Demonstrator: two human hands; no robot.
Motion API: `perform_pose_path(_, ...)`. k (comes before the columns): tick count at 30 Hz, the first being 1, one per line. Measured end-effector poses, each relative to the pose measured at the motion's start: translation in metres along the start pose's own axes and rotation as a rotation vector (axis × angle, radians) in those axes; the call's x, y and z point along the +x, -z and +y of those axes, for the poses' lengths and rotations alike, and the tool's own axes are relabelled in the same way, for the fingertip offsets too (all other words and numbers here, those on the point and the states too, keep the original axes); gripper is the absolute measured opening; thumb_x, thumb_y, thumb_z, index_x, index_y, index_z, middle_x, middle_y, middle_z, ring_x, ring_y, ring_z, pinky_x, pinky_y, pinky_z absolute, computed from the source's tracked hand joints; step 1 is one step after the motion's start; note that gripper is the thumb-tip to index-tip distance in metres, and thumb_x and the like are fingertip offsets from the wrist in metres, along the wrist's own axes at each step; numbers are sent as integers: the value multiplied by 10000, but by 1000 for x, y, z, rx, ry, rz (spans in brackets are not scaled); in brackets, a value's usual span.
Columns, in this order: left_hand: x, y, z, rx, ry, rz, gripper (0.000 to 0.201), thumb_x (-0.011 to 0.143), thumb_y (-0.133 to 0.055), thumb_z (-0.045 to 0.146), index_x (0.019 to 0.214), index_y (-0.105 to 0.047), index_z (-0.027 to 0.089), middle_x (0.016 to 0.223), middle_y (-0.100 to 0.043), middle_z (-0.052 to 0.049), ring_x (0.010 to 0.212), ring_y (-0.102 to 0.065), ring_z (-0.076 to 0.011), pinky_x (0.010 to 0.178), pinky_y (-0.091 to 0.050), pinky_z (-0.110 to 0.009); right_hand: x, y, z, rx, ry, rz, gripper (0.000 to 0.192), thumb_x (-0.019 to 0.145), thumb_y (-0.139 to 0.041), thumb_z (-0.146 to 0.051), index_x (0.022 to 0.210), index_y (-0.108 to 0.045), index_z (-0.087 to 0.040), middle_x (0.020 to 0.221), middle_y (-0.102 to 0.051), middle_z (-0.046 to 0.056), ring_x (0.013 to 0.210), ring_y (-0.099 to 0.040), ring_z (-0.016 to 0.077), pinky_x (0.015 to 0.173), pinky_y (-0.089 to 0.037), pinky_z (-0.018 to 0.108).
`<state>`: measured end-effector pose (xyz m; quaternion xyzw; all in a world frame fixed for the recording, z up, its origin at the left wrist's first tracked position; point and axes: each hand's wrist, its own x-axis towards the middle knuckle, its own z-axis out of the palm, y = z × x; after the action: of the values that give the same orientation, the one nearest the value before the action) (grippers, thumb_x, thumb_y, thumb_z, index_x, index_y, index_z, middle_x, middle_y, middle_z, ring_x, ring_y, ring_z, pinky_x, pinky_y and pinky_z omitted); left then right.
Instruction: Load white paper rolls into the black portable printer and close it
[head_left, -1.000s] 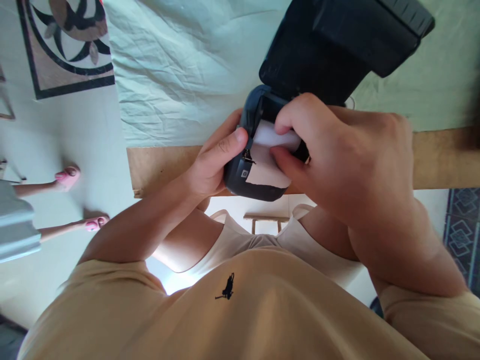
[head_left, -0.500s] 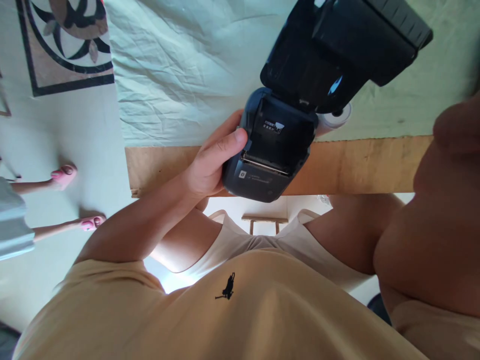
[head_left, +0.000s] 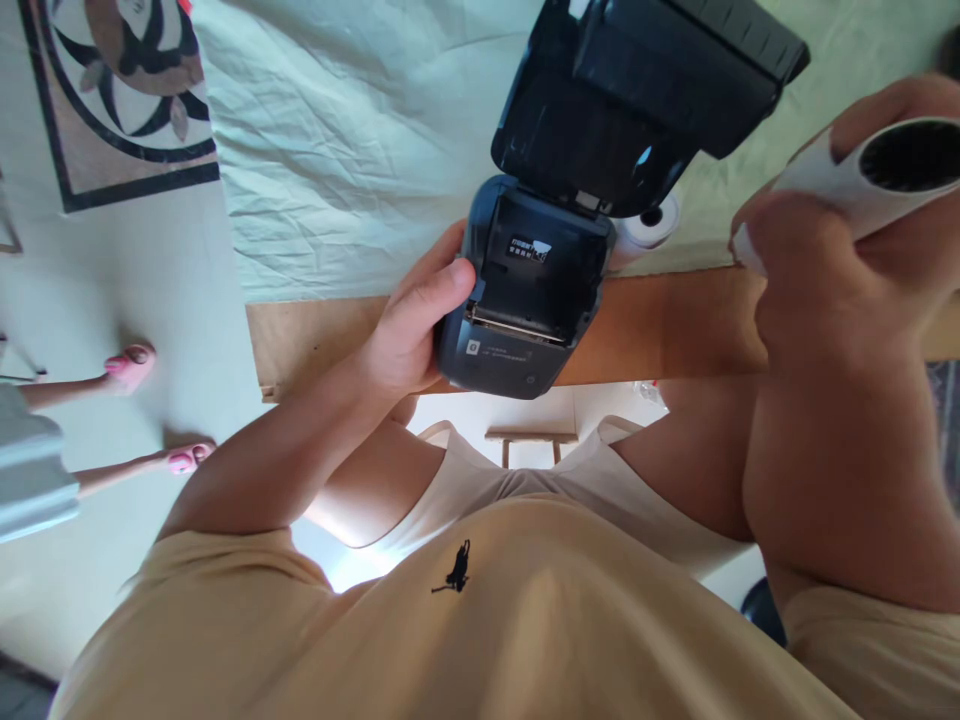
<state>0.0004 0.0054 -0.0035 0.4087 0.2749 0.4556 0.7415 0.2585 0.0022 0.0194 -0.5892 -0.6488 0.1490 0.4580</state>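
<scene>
Pale green cloth (head_left: 360, 130), open device (head_left: 544, 275), seemingly black

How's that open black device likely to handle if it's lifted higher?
The black device is probably stiff, as its casing looks hard and moulded. Its bulky lid hangs open at the hinge, so it may swing or pull the balance that way. With the left hand gripping only one side of the base, it might also twist.

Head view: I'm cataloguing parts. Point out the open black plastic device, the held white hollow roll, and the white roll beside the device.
Open black plastic device (head_left: 544, 278): head view, inner compartment.
Held white hollow roll (head_left: 836, 190): head view, curved side.
White roll beside the device (head_left: 643, 235): head view, end face.
</scene>
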Motion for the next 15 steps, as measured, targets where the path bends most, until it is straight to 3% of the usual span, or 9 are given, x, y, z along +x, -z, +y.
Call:
perform_pose_path(3,-1,4,-2,3,-7,-5,448,970,-420,466,1190,-687,181,1098,-743,-53,1274,-654,-255,935,-600,-377,7,1,1,-131,45,15,251,762,-642,-378,701,-492,-187,659,-488,-27,616,-416,69,616,-336,291)
perform_pose_path(8,-1,8,0,19,-9,-88,592,955,-436,595,1278,-632,140,1060,-736,-108,930,-744,-239,614,-557,-293,12,4,12,-381,70,-84,429,800,-648,-617,881,-612,-198,895,-673,38,869,-645,193,791,-489,380)
perform_pose_path(11,6,-4,6,49,63,-12,622,942,-444,679,1269,-616,178,1071,-733,-100,1002,-732,-252,744,-590,-338,12,5,13,-410,69,-89,409,793,-707,-493,1059,-619,-196,1035,-698,41,961,-682,208,788,-518,351)
perform_pose_path(15,22,-30,18,69,150,73,643,921,-484,708,1334,-561,221,1086,-734,-82,1135,-705,-279,949,-581,-428,11,1,12,-449,-2,-132,528,760,-744,-301,1244,-550,-215,1173,-705,41,1030,-706,216,879,-555,371)
